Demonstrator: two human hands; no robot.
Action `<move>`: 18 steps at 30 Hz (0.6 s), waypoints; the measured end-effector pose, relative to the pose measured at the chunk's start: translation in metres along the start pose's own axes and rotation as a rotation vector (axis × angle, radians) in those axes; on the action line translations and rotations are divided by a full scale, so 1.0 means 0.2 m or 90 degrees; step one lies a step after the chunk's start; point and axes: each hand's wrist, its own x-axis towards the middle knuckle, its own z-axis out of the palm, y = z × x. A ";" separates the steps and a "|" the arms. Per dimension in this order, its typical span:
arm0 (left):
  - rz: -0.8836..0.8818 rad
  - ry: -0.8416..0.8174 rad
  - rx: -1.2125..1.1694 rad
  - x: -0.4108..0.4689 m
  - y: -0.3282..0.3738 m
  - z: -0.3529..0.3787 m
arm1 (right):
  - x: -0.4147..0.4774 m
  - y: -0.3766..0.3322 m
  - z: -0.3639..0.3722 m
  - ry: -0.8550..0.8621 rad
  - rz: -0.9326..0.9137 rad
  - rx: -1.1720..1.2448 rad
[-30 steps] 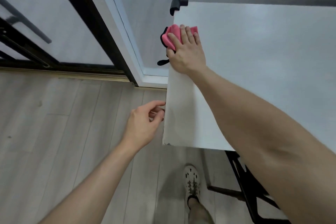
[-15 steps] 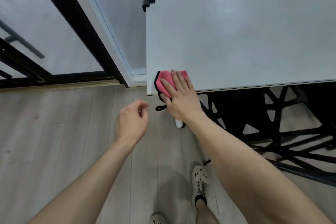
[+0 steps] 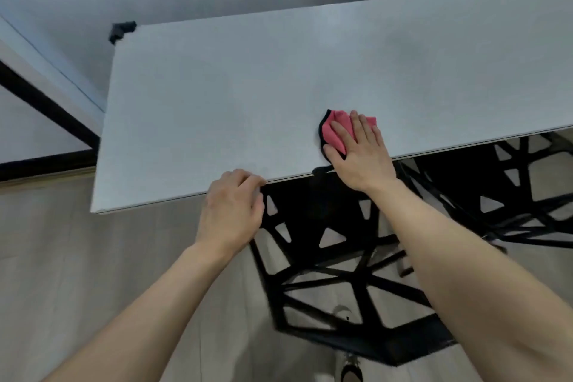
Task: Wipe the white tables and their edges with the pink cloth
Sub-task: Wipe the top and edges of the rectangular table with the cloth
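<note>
A white table (image 3: 248,102) fills the middle of the head view, its near edge running from lower left to upper right. The pink cloth (image 3: 336,130), trimmed in black, lies flat on the top close to that near edge. My right hand (image 3: 361,155) presses on the cloth with straight, spread fingers and covers most of it. My left hand (image 3: 231,211) sits at the near edge to the left of the cloth, fingers loosely curled with the tips touching the edge and holding nothing.
A black geometric frame (image 3: 341,273) stands under the table at the right. A black corner guard (image 3: 122,30) caps the far left corner. A grey wall runs behind, a dark-framed door (image 3: 46,108) stands at the left, and pale wood flooring (image 3: 62,273) lies below.
My right hand has slid the cloth from the table's left end to the right along the near edge. My left hand has risen from beside the table to touch the near edge.
</note>
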 end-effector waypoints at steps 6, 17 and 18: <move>-0.037 -0.098 0.064 0.47 0.42 0.13 | 0.30 0.36 -0.19 -0.015 0.064 0.009; -0.137 -0.291 0.199 0.78 0.68 0.15 | 0.13 0.84 -0.20 0.004 -0.111 -0.030; -0.134 -0.295 0.200 0.78 0.69 0.15 | 0.14 0.99 -0.25 0.009 -0.027 -0.031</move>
